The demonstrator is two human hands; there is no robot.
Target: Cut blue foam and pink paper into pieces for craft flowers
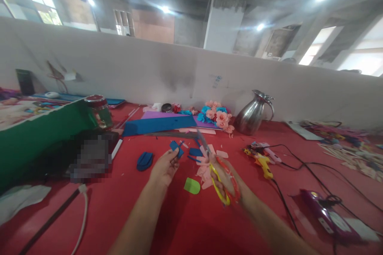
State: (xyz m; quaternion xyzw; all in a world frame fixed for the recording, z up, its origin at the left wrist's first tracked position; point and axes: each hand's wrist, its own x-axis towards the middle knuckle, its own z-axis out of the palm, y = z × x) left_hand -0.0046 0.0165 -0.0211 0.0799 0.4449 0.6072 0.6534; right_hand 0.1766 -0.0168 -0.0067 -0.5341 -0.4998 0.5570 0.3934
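Between the fingertips of my left hand is a small dark blue paper piece. My right hand grips scissors with yellow and orange-red handles; their blades point up and away, slightly blurred and apart from the paper I hold. A pile of dark blue cut petals lies left of my left hand. Pink paper petals are scattered beside and partly behind my right hand. Another blue paper piece rests between my hands, and a light green rounded template lies nearer to me.
Blue paper strips, paper flowers and a steel jug stand along the back wall. At right are a yellow glue gun, its cables and a purple power strip. At left are a jar and a green box.
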